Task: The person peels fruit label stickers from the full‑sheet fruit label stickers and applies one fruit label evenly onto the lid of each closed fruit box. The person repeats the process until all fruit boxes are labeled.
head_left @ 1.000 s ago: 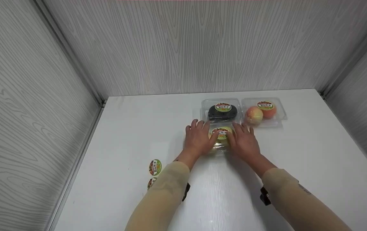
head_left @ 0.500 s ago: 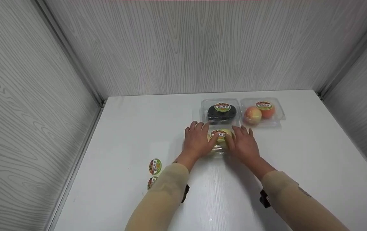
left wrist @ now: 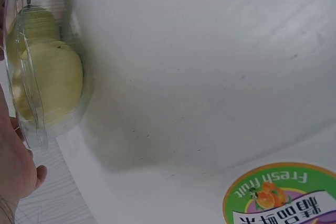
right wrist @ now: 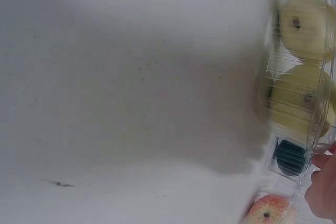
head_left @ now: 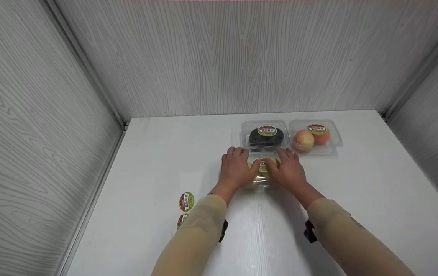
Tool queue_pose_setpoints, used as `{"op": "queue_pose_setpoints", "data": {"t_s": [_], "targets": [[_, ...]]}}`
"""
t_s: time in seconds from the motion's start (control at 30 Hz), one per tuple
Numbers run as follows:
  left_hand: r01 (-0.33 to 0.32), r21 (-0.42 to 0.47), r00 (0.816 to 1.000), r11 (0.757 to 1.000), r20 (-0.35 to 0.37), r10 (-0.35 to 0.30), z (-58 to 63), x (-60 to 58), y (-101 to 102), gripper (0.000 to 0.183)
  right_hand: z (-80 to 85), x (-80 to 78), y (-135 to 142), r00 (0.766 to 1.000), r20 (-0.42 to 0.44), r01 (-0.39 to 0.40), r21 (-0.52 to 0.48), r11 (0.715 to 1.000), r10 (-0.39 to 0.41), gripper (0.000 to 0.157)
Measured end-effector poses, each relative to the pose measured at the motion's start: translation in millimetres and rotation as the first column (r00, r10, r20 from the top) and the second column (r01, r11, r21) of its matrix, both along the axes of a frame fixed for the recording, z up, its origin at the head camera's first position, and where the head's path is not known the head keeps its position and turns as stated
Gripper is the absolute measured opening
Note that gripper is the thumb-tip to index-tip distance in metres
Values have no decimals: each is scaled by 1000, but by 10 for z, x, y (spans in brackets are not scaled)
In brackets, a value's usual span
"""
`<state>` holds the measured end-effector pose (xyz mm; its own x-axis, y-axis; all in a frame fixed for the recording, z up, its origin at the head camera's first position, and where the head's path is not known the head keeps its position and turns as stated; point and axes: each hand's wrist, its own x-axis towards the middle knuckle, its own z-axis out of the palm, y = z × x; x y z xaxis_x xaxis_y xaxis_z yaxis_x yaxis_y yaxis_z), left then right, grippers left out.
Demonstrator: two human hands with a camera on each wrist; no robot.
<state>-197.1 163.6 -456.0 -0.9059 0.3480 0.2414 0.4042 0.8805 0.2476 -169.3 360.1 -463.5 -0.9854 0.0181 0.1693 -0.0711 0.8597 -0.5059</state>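
Note:
A clear plastic fruit box [head_left: 263, 184] with pale yellow fruits [left wrist: 52, 80] sits between my two hands. On its lid is a round printed sticker [head_left: 263, 165], partly covered by my thumbs. My left hand [head_left: 236, 168] holds the box's left side, fingers over the far edge, thumb on the sticker. Likewise my right hand [head_left: 289, 168] holds the right side, its thumb resting at the sticker's right edge. The right wrist view shows fingers [right wrist: 321, 182] at the box rim. Under the hands, most of the box sides are hidden in the head view.
Behind stand two closed clear boxes with stickers: one holds something dark [head_left: 266, 138], the other two peach-like fruits [head_left: 304, 141]. Two loose round stickers [head_left: 186, 201] lie left on the white table [head_left: 146, 165], one partly behind my left sleeve. Panels [head_left: 219, 57] enclose the back and sides.
My right hand has shifted slightly left, its thumb now further over the sticker. My left hand stays almost in place. The head view has tilted a little.

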Motion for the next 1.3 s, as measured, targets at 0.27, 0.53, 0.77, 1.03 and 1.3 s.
{"op": "queue_pose_setpoints", "data": {"t_s": [0.27, 0.53, 0.77, 1.03, 1.3], "targets": [[-38, 30, 999, 999, -18, 38, -2, -16, 54, 59, -22, -4, 0, 1000, -8, 16, -33, 999, -16, 68], [-76, 141, 992, 987, -93, 89, -105, -27, 117, 55, -61, -26, -17, 998, -37, 41, -28, 999, -42, 66], [-78, 178, 984, 981, -147, 105, -159, -25, 103, 54, -96, -38, -40, 997, -58, 43, -22, 999, -44, 68], [-80, 152, 985, 985, -139, 101, -166, -39, 109, 59, -106, -57, -43, 997, -55, 52, -27, 998, -53, 69], [-79, 162, 988, 984, -122, 99, -171, -57, 129, 60, -126, -77, -33, 996, -47, 71, -33, 997, -72, 71]]}}
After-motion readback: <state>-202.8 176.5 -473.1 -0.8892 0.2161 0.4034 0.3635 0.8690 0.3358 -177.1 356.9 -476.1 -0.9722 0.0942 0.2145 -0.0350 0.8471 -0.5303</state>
